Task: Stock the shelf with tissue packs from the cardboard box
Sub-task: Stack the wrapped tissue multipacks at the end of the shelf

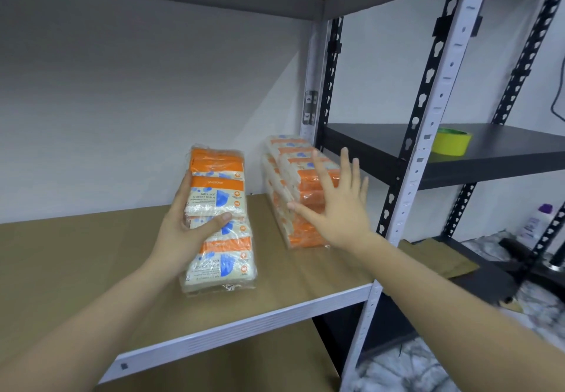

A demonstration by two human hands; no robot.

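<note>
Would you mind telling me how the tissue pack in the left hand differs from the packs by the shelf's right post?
The held tissue pack lies face up in the left hand, label readable; the shelved packs stand on edge on the shelf, sides showing. The held pack is gripped by thumb and fingers; the right hand is spread open in front of the shelved packs, contact unclear. Both are orange-and-white, wrapped in clear plastic.

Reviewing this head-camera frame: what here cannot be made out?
- Cardboard box: outside the head view.
- Right hand: fingers spread before the stacked tissue packs; contact unclear, and it hides part of the stack.
- Left hand grip covers the held tissue pack's left side.
- White bottle: label blurred, post partly hides it.
- Small print on packs: too small.
</note>
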